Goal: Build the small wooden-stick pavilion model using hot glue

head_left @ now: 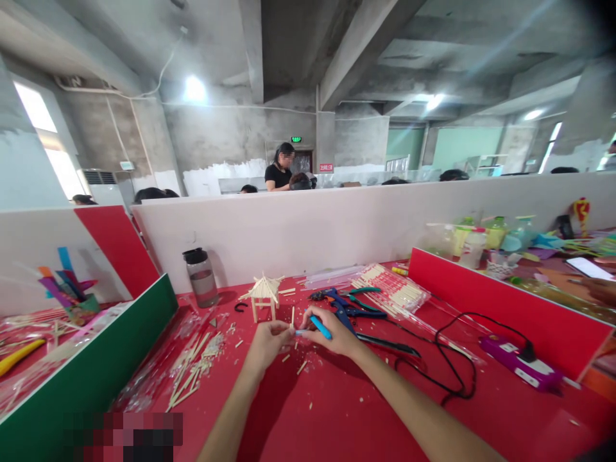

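Low over the red tabletop, my left hand (267, 341) is closed, pinching a short pale wooden stick (292, 316) that stands up from its fingertips. My right hand (334, 332) is wrapped round a blue pen-shaped tool (320, 326), whose tip points toward the left fingertips; whether it is a pen or a craft knife I cannot tell. Both hands meet at the fingertips. Just behind my left hand stands a small pavilion model (264, 296) built of wooden sticks, with a pointed roof on posts.
Cut sticks (190, 369) lie left. Blue-handled pliers (344, 311), a glue gun's black cable (436, 340) and a purple power strip (520, 362) are to the right. A bottle (199, 277) stands behind. Green (96, 359) and red (500, 308) dividers flank the table.
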`<state>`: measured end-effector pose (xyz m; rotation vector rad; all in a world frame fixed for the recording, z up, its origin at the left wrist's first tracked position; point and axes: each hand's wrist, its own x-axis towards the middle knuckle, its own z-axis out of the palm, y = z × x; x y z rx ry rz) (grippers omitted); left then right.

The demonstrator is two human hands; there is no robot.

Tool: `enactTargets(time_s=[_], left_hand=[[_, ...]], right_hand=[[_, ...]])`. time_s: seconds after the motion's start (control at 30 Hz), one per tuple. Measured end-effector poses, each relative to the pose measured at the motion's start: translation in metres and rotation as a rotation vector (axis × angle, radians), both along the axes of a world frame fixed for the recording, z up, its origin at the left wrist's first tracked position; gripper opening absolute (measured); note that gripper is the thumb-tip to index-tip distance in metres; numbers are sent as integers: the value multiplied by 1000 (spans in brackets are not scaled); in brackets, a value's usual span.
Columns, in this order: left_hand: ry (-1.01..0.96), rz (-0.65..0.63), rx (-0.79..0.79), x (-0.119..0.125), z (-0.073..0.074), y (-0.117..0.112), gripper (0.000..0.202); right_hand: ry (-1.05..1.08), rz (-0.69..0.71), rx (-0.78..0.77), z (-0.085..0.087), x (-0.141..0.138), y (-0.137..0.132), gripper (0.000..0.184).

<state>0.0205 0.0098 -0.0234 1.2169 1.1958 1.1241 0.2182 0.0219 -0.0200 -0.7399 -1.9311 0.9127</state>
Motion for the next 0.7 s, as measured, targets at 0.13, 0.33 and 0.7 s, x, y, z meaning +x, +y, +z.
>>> enactTargets(time_s=[0.13,0.33,0.7], left_hand=[[-54,-2,29,0,2,0,45],[-39,-38,34,0,7,-4,47],[-98,23,87,-8,4,4,48]], right_hand=[[43,1,-33,2,-3,-3,24],[89,-3,-45,-2,-9,-5,23],[413,-47,-448,-9,-16,3,39]])
